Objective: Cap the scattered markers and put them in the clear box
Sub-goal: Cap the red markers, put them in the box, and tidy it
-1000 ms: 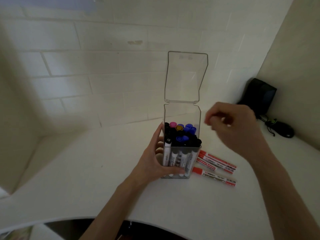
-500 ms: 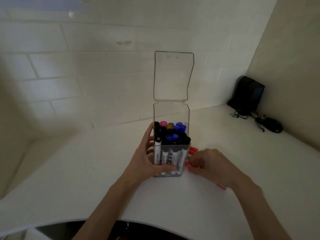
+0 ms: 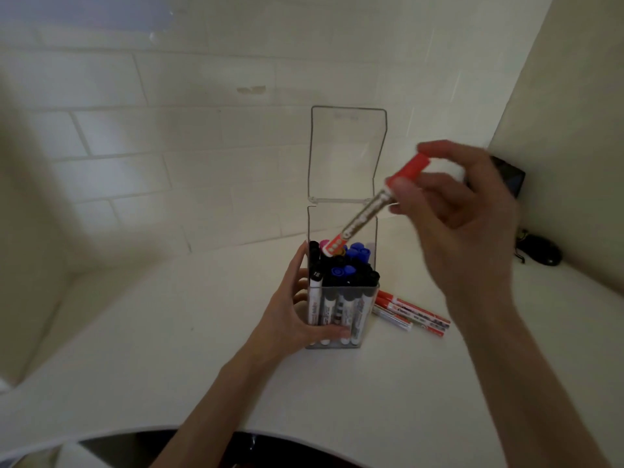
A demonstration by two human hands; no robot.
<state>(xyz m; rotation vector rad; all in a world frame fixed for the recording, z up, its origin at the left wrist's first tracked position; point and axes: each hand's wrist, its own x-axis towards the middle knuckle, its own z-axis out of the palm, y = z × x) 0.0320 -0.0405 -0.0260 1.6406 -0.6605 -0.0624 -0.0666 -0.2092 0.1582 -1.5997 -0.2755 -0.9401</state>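
Dim, soft light; wide-angle edge bending; motion blur on raised hand.

box [image 3: 341,228] on table [image 3: 169,332] | markers inside | loose markers [image 3: 413,314] right | held marker [image 3: 371,211] above

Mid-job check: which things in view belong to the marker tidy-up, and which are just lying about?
Job: clear plastic box, lid open; red-capped marker in the right hand; loose red markers beside the box; left hand holding the box.
Lying about: black box-shaped device; black computer mouse, far right.
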